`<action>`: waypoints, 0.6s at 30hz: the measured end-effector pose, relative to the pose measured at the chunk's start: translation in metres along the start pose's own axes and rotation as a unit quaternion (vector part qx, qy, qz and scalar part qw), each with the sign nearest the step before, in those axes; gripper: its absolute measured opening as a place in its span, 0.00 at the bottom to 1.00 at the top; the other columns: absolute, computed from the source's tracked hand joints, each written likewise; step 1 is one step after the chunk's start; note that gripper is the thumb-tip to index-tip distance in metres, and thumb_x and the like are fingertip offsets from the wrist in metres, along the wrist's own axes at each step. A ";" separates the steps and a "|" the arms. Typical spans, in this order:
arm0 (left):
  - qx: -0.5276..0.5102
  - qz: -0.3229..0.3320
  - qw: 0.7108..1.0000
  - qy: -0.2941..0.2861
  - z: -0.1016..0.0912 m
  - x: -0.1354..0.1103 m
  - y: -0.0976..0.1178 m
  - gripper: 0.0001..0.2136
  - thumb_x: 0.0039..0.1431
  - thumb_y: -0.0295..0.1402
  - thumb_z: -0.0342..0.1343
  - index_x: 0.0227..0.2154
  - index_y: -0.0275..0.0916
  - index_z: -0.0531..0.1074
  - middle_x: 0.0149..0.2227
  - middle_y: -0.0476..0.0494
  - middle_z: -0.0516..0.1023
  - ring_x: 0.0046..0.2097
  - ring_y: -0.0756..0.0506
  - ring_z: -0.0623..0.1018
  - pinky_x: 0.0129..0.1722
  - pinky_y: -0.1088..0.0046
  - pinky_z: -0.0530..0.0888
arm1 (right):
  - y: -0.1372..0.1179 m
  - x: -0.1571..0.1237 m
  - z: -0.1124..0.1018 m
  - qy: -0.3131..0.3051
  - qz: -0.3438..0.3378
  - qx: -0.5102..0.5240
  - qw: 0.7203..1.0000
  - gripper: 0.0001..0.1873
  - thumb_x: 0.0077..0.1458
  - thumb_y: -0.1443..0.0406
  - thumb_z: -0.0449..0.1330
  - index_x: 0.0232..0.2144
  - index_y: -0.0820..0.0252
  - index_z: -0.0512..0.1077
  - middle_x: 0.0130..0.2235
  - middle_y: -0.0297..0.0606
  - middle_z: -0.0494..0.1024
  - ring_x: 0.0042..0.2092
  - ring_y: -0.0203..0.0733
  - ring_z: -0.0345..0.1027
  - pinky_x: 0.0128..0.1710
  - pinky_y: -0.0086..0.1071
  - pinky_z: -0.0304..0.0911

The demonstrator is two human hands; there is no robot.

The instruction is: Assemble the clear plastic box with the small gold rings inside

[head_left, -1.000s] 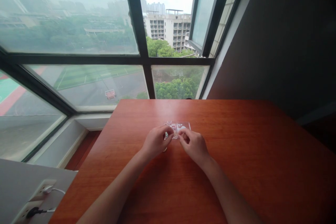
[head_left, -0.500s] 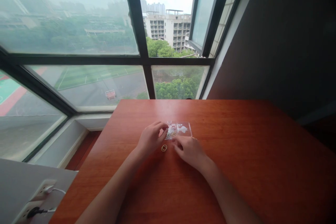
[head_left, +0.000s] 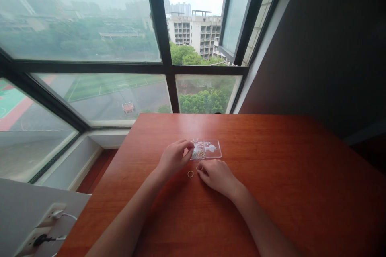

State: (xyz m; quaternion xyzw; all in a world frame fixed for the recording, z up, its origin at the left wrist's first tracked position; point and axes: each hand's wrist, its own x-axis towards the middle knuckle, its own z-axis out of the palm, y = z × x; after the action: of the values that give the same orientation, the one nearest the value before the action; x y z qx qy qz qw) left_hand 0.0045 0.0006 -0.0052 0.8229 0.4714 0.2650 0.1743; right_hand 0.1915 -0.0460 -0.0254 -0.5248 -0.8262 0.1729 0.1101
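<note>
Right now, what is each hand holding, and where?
The left hand holds the clear case at its left edge. The right hand touches a small ring; a grip cannot be told.

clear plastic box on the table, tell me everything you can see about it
The small clear plastic box is flat, rectangular and see-through. It lies flat on the reddish-brown wooden table, near its middle. Inside, small coloured rings sit in its left part, a white piece in its right. The left hand has its fingers at the box's left end; the right hand lies just in front of it.
</note>
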 end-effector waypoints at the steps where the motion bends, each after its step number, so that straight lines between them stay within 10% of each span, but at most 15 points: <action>1: -0.004 0.003 1.000 -0.004 0.000 0.000 0.000 0.07 0.56 0.26 0.51 0.34 0.40 0.74 0.33 0.48 0.76 0.30 0.51 0.71 0.30 0.78 0.66 | 0.001 0.000 -0.001 -0.001 0.001 0.002 1.000 0.08 0.58 0.64 0.54 0.34 0.56 0.73 0.33 0.35 0.80 0.35 0.38 0.72 0.32 0.28 0.53; 18: -0.175 0.038 0.979 -0.094 0.001 0.000 0.014 0.06 0.56 0.25 0.51 0.32 0.36 0.74 0.27 0.50 0.72 0.27 0.54 0.66 0.28 0.81 0.64 | 0.016 0.004 -0.001 0.122 0.017 0.170 0.978 0.05 0.59 0.64 0.53 0.35 0.57 0.68 0.27 0.30 0.74 0.27 0.35 0.65 0.30 0.26 0.53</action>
State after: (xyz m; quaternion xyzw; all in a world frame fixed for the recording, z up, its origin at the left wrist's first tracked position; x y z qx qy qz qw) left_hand 0.0148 -0.0067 0.0011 0.8183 0.3680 0.2707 0.3489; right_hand 0.2029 -0.0359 -0.0310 -0.5296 -0.7558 0.2477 0.2949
